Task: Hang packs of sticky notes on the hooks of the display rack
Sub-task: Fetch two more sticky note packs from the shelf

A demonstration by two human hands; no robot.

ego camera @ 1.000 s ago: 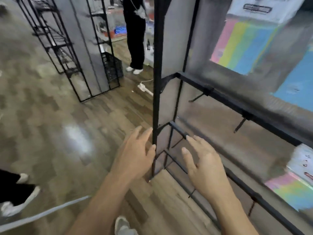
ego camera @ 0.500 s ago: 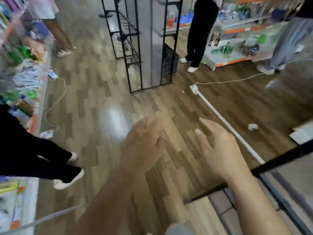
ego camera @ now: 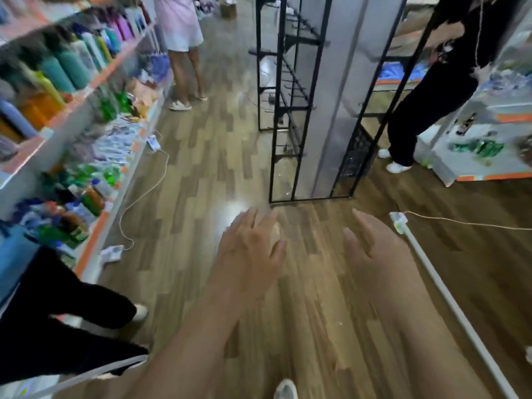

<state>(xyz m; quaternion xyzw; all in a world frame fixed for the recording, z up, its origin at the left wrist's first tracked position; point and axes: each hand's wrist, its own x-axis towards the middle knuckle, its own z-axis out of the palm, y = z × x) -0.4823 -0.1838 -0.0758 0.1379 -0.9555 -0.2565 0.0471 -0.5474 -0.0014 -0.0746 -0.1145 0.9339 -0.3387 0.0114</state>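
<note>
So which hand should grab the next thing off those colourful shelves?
Left, probably. Both the left hand and right hand are open and empty, but the shelves stand to the left; the right hand hovers by the white pole.

View: one wide-angle camera worn on the head, facing forward and down.
Near: left hand (ego camera: 247, 254) and right hand (ego camera: 380, 260), close, lower centre.
Far: display rack (ego camera: 339, 96) upper centre; shop shelves (ego camera: 95, 80) along the left edge.

Retail shop, stocked shelves (ego camera: 95, 79) of bottles, black display rack (ego camera: 290, 90), wooden floor (ego camera: 201, 182)
</note>
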